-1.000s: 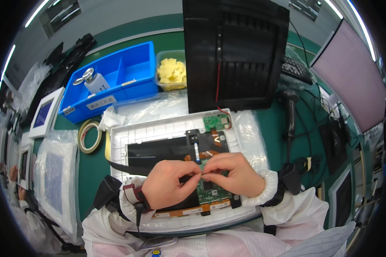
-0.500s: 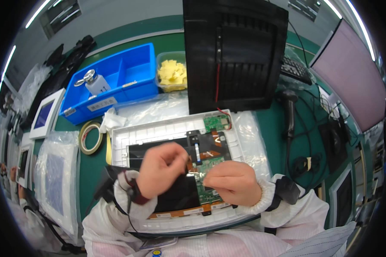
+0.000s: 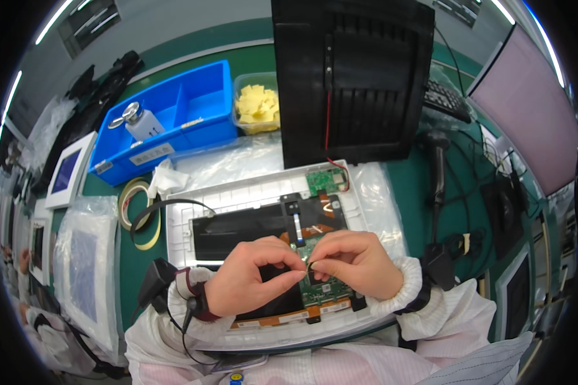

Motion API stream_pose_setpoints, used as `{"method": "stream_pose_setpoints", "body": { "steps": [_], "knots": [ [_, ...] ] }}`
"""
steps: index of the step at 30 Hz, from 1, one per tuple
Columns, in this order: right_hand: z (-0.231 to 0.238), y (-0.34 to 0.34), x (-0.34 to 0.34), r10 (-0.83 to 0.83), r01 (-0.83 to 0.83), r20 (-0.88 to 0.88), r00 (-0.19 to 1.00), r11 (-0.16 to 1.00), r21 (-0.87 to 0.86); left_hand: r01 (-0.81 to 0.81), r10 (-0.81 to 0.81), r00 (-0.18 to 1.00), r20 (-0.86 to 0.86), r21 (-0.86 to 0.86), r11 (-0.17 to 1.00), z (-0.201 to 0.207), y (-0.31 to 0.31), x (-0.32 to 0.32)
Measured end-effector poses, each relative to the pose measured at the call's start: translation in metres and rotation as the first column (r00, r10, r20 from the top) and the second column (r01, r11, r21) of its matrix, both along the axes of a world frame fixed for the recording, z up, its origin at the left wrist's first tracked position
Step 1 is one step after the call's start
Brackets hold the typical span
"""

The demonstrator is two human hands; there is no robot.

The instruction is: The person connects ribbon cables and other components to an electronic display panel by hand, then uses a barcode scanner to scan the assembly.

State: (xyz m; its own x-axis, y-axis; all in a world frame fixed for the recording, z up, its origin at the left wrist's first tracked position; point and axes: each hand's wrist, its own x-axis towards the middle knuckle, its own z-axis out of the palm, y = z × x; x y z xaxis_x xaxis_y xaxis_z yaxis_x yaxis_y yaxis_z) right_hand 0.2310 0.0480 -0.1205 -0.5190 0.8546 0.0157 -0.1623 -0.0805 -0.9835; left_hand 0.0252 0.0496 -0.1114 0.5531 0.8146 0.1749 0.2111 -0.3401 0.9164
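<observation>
A white housing point(image 3: 253, 192) lies beneath both hands, and beyond the right one stands a black panel point(image 3: 372, 90). Past the left hand, farther off to its left, sits a blue tray point(image 3: 205, 131). The left hand point(image 3: 247, 276) and right hand point(image 3: 359, 266) nearly meet; the right pinches a tiny dark piece point(image 3: 309, 265), while I can't tell whether the left grips it too. Just under the right fingers is a green circuit board point(image 3: 318, 296).
</observation>
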Motion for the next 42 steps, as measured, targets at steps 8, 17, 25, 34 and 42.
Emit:
{"method": "stream_pose_setpoints", "body": {
  "steps": [8,17,25,34,42],
  "knots": [
    [-0.001,0.001,0.000,0.010,-0.011,0.055,0.998,1.000,0.018,0.039,-0.036,0.998,0.060,-0.052,0.998,-0.009,0.004,-0.001],
    [-0.007,0.000,-0.002,-0.007,-0.001,0.071,0.997,0.993,0.119,0.031,-0.018,0.997,0.074,-0.174,0.984,-0.016,0.002,-0.003],
    [0.002,-0.003,-0.005,-0.283,0.114,0.244,0.928,0.836,0.536,-0.002,0.022,0.996,0.089,-0.212,0.977,-0.018,0.002,-0.002],
    [-0.004,-0.007,-0.008,-0.336,0.069,0.257,0.906,0.717,0.694,-0.060,0.066,0.996,0.061,-0.096,0.994,-0.015,0.000,0.001],
    [-0.004,-0.007,-0.010,-0.326,0.083,0.276,0.904,0.767,0.637,-0.091,0.091,0.996,0.007,0.015,0.996,-0.012,0.000,0.004]
  ]
}}
